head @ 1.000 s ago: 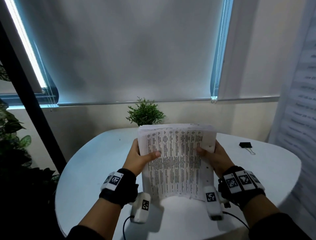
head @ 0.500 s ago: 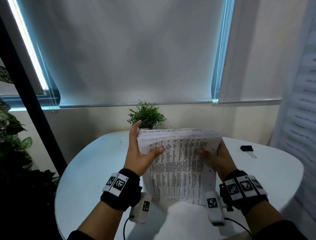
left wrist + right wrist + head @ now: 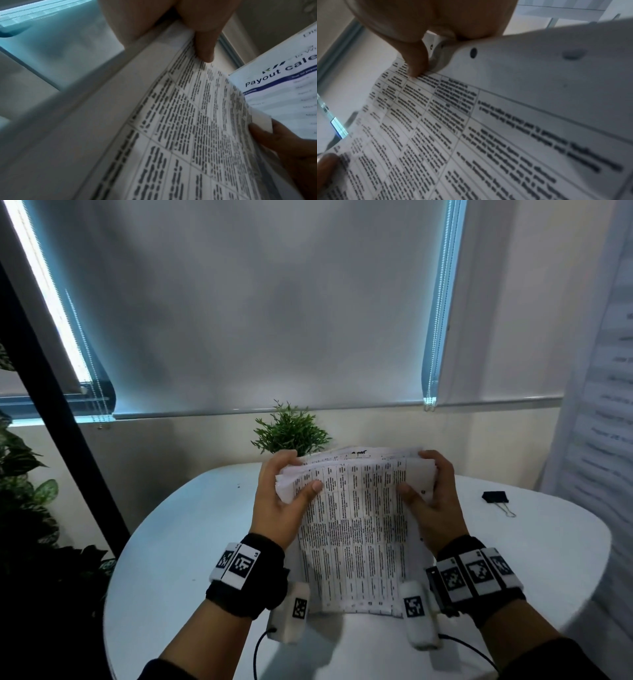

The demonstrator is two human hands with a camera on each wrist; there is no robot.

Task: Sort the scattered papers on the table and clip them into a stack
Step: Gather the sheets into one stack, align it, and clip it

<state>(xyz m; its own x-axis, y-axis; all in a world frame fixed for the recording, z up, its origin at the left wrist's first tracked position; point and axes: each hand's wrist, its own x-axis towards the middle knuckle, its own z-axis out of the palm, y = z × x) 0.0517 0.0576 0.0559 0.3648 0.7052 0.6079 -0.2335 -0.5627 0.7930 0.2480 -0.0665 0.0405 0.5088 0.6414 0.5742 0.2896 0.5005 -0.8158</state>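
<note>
Both hands hold the stack of papers [image 3: 356, 529] upright over the white surface [image 3: 191, 542], long axis running away from the person, lower edge down by the wrists; the left hand [image 3: 277, 501] clasps the far left corner, thumb on the printed table; the right hand [image 3: 435, 501] grips the far right corner likewise; the table's text is too blurred to read; only the left wrist view shows a sheet headed "Payout cale" [image 3: 281, 94]; further right lies a black binder clip [image 3: 495, 496]; beyond, a small green plant [image 3: 291, 431].

A sheaf of papers [image 3: 356, 522], standing on its edge, is blocking the table [image 3: 178, 542] centre. Bare tabletop is lying open at 9 o'clock. At 2 o'clock a binder clip [image 3: 495, 497] is sitting unobstructed; a plant [image 3: 291, 431] is crowding 12 o'clock.
</note>
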